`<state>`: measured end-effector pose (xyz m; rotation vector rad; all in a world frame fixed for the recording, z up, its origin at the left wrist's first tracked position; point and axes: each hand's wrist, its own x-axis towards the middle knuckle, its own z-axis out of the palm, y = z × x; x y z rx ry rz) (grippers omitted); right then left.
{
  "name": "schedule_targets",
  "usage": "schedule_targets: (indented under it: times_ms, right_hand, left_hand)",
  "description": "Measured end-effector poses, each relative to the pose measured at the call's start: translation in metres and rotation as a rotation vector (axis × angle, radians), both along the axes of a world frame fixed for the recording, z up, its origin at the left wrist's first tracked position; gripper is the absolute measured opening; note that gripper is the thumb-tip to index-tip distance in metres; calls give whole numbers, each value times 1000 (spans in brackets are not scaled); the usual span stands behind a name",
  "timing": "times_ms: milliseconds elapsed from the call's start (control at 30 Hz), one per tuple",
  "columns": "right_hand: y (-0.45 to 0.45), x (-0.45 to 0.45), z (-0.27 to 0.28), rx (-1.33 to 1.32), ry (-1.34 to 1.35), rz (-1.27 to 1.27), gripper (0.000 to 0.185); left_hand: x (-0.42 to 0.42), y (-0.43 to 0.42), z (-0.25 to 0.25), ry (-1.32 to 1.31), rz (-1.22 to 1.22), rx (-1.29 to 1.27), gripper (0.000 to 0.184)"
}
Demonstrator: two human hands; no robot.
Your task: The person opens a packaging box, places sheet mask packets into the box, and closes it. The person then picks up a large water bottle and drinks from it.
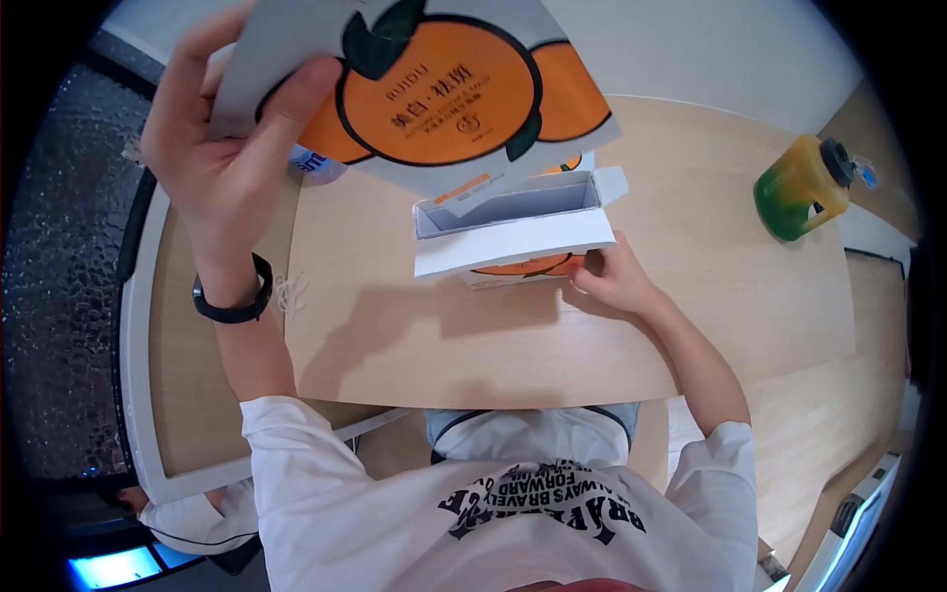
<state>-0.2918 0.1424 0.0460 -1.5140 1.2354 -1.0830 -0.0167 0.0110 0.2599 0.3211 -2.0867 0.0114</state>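
Note:
My left hand is raised at the upper left, its thumb and fingers closed on the edge of a face mask packet. The packet is pale with orange fruit and dark green leaves printed on it. Its lower corner hangs over the mouth of a white cardboard box, which stands on the table with its flaps open. I cannot tell whether the corner is inside. At the box's right end, my right hand grips the side, thumb on the orange-printed front. The bottom of the box's interior is hidden.
Behind the box lies another orange-printed item, mostly hidden. A green and yellow jug stands at the table's right. A white cord lies at the left, near the table joint. Another person's sleeve shows at lower left.

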Motion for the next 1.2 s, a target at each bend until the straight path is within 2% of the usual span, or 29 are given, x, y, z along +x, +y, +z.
schedule_targets:
  times_ms: [133,267,467,567,667,767,833,867,900,967,1067,1167,1200]
  right_hand:
    - [0,-1,0,6,-4,12,34]
    - [-2,-4,-5,-23,45,25,32]
    - [-3,-3,-10,-54,15,8,33]
    - [-4,-3,-12,-67,0,13,34]
    - [-5,-6,-15,-39,50,41,35]
    - [-4,-4,-10,-36,28,32,37]
    - [-3,-4,-10,-37,24,28,41]
    - [-3,-4,-10,-38,24,26,42]
    - [-4,-3,-13,-50,-19,11,36]
    - [-5,0,-17,-76,-101,-21,23]
    - [0,-2,-6,34,-8,17,48]
    - [-1,-1,-8,-12,-21,14,47]
    - [-1,-2,-9,-23,-11,20,46]
  left_hand:
    - [-7,6,-1,-171,-81,42,38]
    - [-12,14,-1,-234,-119,211,34]
    - [-17,14,0,-356,-193,216,35]
    - [-19,16,3,-359,-245,283,30]
    - [-15,-1,-3,-200,-418,457,28]
    - [-20,-29,-29,-94,-237,658,32]
    - [-34,-59,-74,-74,-69,837,37]
    - [-39,-76,-104,-231,65,800,44]
    - [-44,-86,-133,-384,198,758,50]
    - [-60,-75,-178,-521,493,835,65]
    - [-70,-61,-219,-614,524,766,76]
    - [-76,-62,-243,-520,556,630,70]
    - [-76,-64,-246,-462,490,676,66]
